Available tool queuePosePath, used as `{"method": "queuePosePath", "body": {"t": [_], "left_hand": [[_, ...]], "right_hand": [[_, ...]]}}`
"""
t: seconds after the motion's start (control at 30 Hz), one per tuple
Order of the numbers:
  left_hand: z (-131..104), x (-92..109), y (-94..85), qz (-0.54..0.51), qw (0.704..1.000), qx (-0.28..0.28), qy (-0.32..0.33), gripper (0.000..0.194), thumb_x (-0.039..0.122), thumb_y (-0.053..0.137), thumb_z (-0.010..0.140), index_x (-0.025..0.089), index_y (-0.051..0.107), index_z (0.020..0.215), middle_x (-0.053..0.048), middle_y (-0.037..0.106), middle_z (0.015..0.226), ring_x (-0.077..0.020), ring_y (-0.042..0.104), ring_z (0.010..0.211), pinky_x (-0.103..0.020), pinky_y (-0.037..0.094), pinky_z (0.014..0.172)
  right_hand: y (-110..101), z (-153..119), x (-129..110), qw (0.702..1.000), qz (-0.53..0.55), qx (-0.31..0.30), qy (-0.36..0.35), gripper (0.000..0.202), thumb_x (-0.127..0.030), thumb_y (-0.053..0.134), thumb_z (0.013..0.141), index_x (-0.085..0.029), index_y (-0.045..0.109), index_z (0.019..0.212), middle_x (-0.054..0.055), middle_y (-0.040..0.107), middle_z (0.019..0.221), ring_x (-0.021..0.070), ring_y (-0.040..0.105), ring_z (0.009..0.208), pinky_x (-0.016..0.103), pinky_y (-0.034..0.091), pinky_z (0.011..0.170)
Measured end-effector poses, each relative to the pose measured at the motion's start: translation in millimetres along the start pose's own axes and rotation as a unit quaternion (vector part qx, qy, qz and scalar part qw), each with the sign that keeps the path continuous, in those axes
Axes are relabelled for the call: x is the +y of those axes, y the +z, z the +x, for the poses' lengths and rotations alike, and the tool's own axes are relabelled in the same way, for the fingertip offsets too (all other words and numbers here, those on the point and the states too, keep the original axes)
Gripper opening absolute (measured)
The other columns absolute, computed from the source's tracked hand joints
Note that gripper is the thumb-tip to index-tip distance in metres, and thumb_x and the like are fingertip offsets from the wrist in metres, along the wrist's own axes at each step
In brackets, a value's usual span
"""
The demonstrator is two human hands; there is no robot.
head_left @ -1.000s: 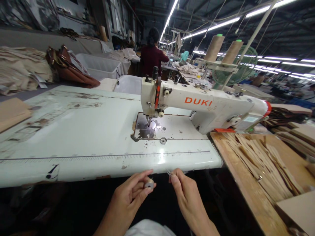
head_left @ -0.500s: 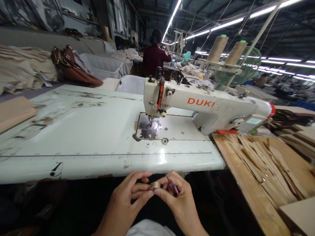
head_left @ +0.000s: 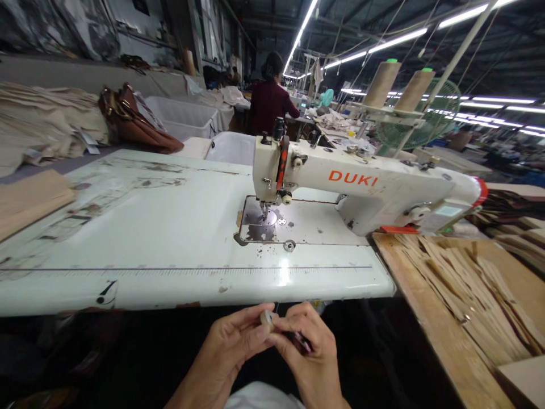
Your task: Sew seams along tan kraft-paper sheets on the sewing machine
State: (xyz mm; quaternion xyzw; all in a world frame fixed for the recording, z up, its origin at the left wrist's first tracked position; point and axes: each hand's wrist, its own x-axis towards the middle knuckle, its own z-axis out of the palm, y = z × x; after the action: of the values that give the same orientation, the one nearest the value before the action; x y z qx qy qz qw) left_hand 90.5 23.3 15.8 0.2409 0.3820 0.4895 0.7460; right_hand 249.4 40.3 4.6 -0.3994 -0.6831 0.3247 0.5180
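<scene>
Below the front edge of the white sewing table [head_left: 170, 287], my left hand [head_left: 234, 343] pinches a small bobbin [head_left: 267, 319] between thumb and fingers. Close against it is my right hand [head_left: 309, 343], its fingertips at the bobbin's side. A small tool with pink parts [head_left: 301, 342], perhaps thread snips, is tucked in the curled fingers of that hand; much of it is hidden. Beyond both hands stands a white sewing machine [head_left: 361, 184] with its needle over the metal plate [head_left: 261, 218]. A small round metal part [head_left: 289, 246] lies in front of the plate.
Fabric strips [head_left: 464, 289] lie on a wooden board [head_left: 400, 272] at the right. Thread cones [head_left: 382, 84] stand behind the machine. A brown bag [head_left: 136, 125], stacked fabric [head_left: 46, 122] and white bins [head_left: 181, 116] are at the back left. Ahead sits a person in dark red [head_left: 270, 106].
The bobbin has turned in my fingers so its flat side shows more. My right fingers have shifted beside it. The view has moved slightly, and the person ahead has lowered an arm.
</scene>
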Motion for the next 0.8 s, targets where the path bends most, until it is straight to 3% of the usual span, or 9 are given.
{"method": "queuePosePath", "body": {"t": [0.27, 0.43, 0.57, 0.67, 0.73, 0.8], "left_hand": [[-1, 9, 3.8, 0.131, 0.989, 0.045, 0.056, 0.042, 0.038, 0.084, 0.071, 0.018, 0.075, 0.107, -0.009, 0.074, 0.107, -0.0293, 0.067, 0.107, -0.036, 0.052, 0.098], [1, 12, 0.3, 0.159, 0.985, 0.030, 0.058, 0.045, 0.041, 0.081, 0.074, 0.017, 0.074, 0.111, -0.010, 0.074, 0.109, -0.0290, 0.068, 0.107, -0.037, 0.052, 0.100], [3, 7, -10.9, 0.160, 0.987, -0.003, 0.033, 0.044, 0.041, 0.081, 0.076, 0.019, 0.073, 0.114, -0.010, 0.075, 0.106, -0.0271, 0.069, 0.104, -0.038, 0.052, 0.099], [2, 2, -19.4, 0.162, 0.987, -0.015, 0.019, 0.043, 0.042, 0.083, 0.074, 0.021, 0.074, 0.111, -0.009, 0.075, 0.104, -0.0255, 0.070, 0.100, -0.036, 0.053, 0.097], [0, 1, -26.2, 0.171, 0.985, -0.004, 0.026, 0.044, 0.045, 0.085, 0.069, 0.022, 0.076, 0.105, -0.008, 0.075, 0.101, -0.0248, 0.072, 0.094, -0.033, 0.056, 0.091], [-5, 2, -36.8, 0.205, 0.977, 0.023, 0.047, 0.044, 0.050, 0.086, 0.066, 0.022, 0.078, 0.099, -0.008, 0.075, 0.099, -0.0253, 0.073, 0.089, -0.033, 0.058, 0.086]], "right_hand": [[-3, -2, -4, 0.997, 0.041, -0.004, 0.071, 0.011, -0.024, 0.069, 0.088, -0.020, 0.070, 0.078, 0.000, 0.056, 0.077, 0.0110, 0.054, 0.067, 0.021, 0.042, 0.059], [-11, 3, -8, 0.992, 0.051, 0.003, 0.112, 0.015, -0.030, 0.066, 0.090, -0.019, 0.067, 0.079, 0.001, 0.055, 0.086, 0.0086, 0.047, 0.065, 0.021, 0.038, 0.058], [-24, 11, -15, 0.956, 0.211, -0.035, 0.200, 0.026, -0.039, 0.064, 0.091, -0.016, 0.059, 0.081, 0.006, 0.059, 0.107, 0.0021, 0.034, 0.052, 0.020, 0.026, 0.046], [-35, 8, -12, 0.908, 0.319, -0.074, 0.262, 0.031, -0.048, 0.057, 0.095, -0.018, 0.049, 0.088, 0.000, 0.061, 0.076, 0.0006, 0.019, 0.041, 0.019, 0.011, 0.040], [-46, -2, 1, 0.906, 0.293, -0.070, 0.297, 0.035, -0.052, 0.056, 0.095, -0.019, 0.046, 0.087, -0.007, 0.045, 0.055, 0.0025, 0.019, 0.041, 0.019, 0.012, 0.041], [-64, -17, 24, 0.915, 0.213, -0.044, 0.339, 0.041, -0.058, 0.059, 0.091, -0.019, 0.046, 0.085, -0.010, 0.033, 0.051, 0.0037, 0.021, 0.043, 0.017, 0.014, 0.040]]}}
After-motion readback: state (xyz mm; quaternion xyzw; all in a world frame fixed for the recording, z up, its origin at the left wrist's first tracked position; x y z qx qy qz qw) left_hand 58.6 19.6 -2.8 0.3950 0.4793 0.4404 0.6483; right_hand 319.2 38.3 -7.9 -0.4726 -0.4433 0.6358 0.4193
